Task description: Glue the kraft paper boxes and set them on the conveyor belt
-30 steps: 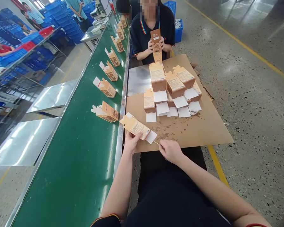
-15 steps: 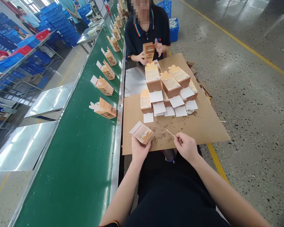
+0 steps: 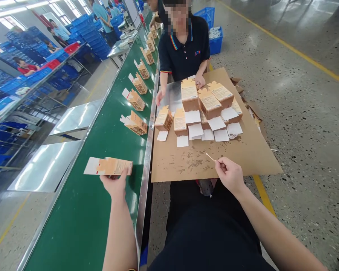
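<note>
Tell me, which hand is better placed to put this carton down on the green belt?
Left. The left hand already holds the carton over the green conveyor belt. The right hand holds a thin stick over the cardboard sheet, away from the belt.

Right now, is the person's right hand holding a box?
No, the right hand pinches a thin stick; the left hand holds the box.

floor [image 3: 299, 105]: speckled, yellow line | conveyor belt [image 3: 101, 195]: green | blue crates [image 3: 87, 34], possibly stacked | lighting: bright
</note>
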